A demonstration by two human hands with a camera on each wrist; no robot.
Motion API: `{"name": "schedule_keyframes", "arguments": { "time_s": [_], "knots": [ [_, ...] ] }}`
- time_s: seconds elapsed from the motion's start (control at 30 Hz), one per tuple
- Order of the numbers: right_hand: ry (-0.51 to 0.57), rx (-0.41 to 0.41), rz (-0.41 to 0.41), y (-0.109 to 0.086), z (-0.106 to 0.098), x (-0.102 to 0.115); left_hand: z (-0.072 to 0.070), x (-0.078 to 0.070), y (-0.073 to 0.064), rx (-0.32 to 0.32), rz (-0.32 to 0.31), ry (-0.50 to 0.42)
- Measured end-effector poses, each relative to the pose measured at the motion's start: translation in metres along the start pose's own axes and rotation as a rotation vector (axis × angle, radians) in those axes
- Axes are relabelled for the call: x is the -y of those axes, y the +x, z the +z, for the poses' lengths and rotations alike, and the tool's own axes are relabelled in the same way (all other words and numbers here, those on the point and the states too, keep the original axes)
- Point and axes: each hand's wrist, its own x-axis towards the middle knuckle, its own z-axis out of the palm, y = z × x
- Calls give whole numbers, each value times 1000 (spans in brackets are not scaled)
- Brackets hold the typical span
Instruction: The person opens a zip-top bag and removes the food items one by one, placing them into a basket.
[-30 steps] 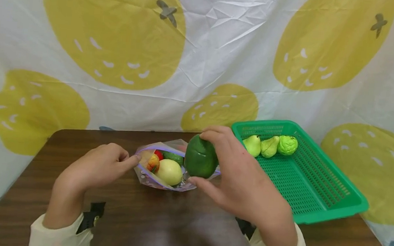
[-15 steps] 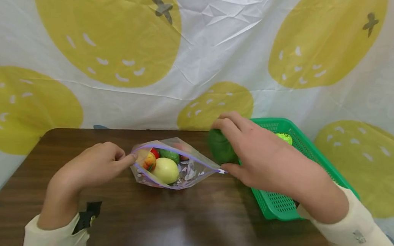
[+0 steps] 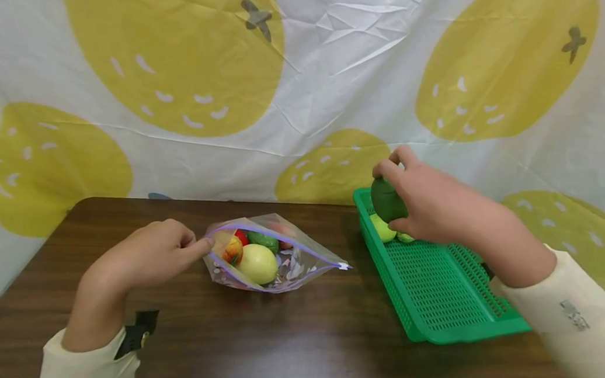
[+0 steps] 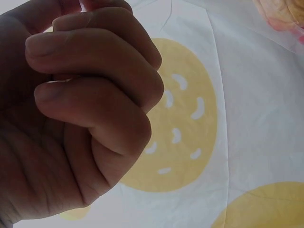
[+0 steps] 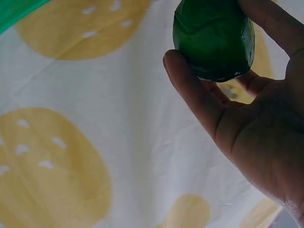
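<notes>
My right hand (image 3: pixel 428 198) grips a dark green bell pepper (image 3: pixel 388 199) above the far left corner of the green basket (image 3: pixel 448 293). Its glossy skin shows between thumb and fingers in the right wrist view, where the green bell pepper (image 5: pixel 213 38) is cut off at the top. With thumb and forefinger my left hand (image 3: pixel 145 254) pinches the left edge of a clear zip bag (image 3: pixel 304 243). The bag lies with its purple-lined mouth apart, holding a pale yellow round fruit (image 3: pixel 258 264), a red-orange one (image 3: pixel 233 249) and several others. Curled fingers (image 4: pixel 104 99) fill much of the left wrist view.
A light green pear (image 3: pixel 382 228) rests in the basket's left part, partly behind my right hand. The bag's white slider (image 3: pixel 343 266) is at its right end. A brown wooden table (image 3: pixel 281 340) carries everything, and a lemon-print cloth (image 3: pixel 340 98) hangs behind it.
My right hand has carried the bell pepper from over the bag rightward to above the basket. My left hand still holds the bag's edge.
</notes>
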Motion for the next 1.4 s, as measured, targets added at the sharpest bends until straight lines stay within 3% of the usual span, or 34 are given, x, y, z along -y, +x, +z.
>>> {"name": "schedule_keyframes", "arguments": {
  "time_s": [0.23, 0.47, 0.9, 1.07, 1.4],
  "knots": [
    [-69, 99, 33, 18, 25, -43, 0, 0, 2, -11, 3, -2],
    [-87, 253, 102, 31, 67, -70, 2, 0, 1, -11, -1, -5],
    [-80, 345, 88, 42, 118, -74, 0, 2, -1, -18, -18, -8],
    [-75, 371, 108, 45, 128, -76, 0, 3, -2, -19, -14, -11],
    [-93, 349, 118, 51, 139, -78, 0, 4, -1, -13, -13, -13]
  ]
}}
